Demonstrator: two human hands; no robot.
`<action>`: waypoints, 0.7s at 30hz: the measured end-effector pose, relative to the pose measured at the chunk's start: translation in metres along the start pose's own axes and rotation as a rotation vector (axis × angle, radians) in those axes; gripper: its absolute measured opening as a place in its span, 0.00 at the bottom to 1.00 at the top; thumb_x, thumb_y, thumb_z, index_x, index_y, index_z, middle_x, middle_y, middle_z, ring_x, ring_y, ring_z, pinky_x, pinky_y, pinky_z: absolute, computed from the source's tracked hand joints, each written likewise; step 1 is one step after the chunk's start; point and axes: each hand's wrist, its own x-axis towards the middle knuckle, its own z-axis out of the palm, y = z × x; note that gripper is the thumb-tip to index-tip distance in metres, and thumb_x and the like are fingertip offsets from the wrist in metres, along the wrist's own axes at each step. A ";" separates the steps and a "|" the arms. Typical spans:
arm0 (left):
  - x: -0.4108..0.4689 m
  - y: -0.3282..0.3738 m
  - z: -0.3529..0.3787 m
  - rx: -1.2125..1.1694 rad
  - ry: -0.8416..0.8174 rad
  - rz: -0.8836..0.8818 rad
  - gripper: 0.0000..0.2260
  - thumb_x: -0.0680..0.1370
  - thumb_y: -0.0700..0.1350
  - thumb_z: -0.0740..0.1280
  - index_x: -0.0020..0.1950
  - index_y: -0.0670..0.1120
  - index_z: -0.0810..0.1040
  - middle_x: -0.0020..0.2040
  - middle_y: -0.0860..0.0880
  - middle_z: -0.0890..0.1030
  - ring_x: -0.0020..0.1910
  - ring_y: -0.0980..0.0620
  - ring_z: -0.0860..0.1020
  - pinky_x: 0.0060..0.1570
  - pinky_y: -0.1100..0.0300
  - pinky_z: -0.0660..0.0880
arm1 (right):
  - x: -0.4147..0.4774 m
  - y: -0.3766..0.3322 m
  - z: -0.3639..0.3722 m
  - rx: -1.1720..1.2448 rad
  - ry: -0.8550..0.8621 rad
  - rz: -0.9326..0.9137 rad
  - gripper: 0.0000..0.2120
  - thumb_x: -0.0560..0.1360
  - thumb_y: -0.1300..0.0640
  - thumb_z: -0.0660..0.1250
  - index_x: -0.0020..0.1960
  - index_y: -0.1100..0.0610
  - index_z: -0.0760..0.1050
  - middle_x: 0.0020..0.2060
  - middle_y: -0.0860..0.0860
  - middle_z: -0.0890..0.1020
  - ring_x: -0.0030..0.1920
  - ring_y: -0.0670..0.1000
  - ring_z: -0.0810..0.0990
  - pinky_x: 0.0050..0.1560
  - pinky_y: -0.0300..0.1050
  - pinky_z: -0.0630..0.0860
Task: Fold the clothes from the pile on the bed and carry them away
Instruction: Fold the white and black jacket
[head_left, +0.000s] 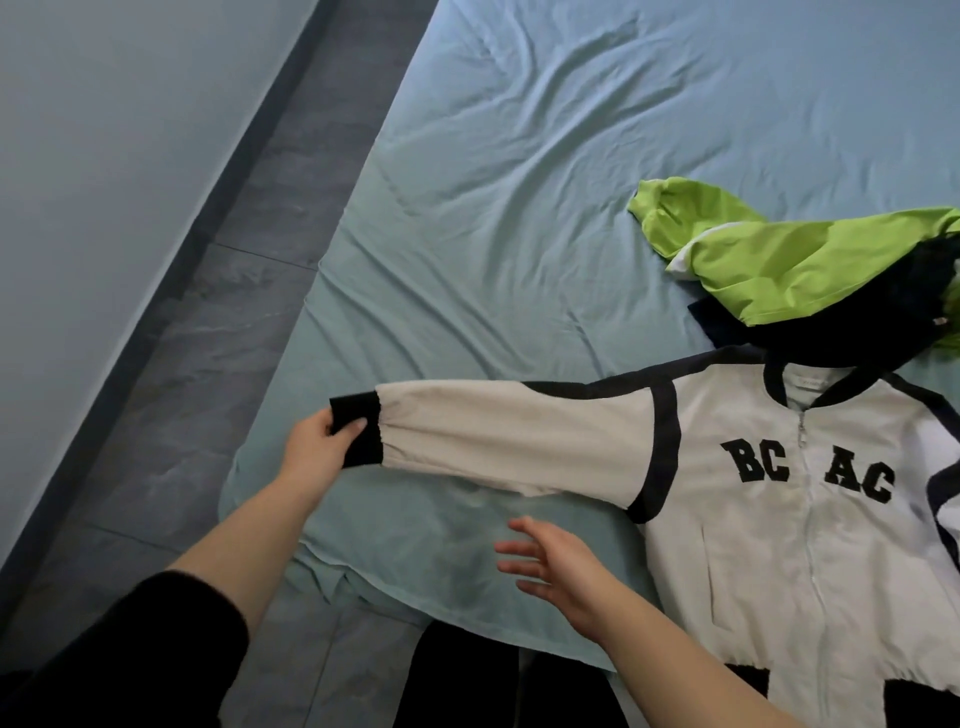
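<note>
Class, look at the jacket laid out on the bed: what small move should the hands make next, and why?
Probably swing the sleeve across the jacket front. The left hand already pinches the black cuff with the sleeve stretched out sideways, the jacket lies flat and zipped, and the right hand hovers open, free to steady the fold.

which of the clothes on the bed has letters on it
The white jacket with black trim, zipped and laid flat, reads BC AC across its chest. The lime green garment and the dark garment beyond it show no lettering.
</note>
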 end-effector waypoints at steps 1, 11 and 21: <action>0.009 -0.012 0.003 0.014 -0.009 -0.076 0.10 0.78 0.38 0.67 0.59 0.40 0.79 0.55 0.39 0.82 0.54 0.42 0.80 0.56 0.47 0.76 | 0.003 0.002 -0.001 -0.059 0.030 0.000 0.13 0.82 0.49 0.57 0.60 0.53 0.75 0.51 0.52 0.85 0.50 0.53 0.83 0.52 0.46 0.74; 0.038 -0.060 0.025 -0.233 0.016 -0.481 0.15 0.77 0.43 0.70 0.61 0.38 0.74 0.61 0.37 0.78 0.57 0.40 0.77 0.55 0.44 0.76 | 0.038 -0.016 0.003 -0.267 0.181 -0.080 0.10 0.81 0.53 0.59 0.55 0.55 0.77 0.47 0.53 0.84 0.43 0.51 0.80 0.43 0.43 0.71; 0.019 -0.051 0.026 -0.313 0.030 -0.342 0.13 0.77 0.33 0.67 0.62 0.39 0.74 0.58 0.37 0.79 0.54 0.41 0.79 0.55 0.49 0.76 | 0.054 -0.014 0.009 -0.598 0.232 -0.239 0.18 0.77 0.57 0.66 0.66 0.56 0.73 0.57 0.52 0.80 0.53 0.50 0.78 0.50 0.39 0.72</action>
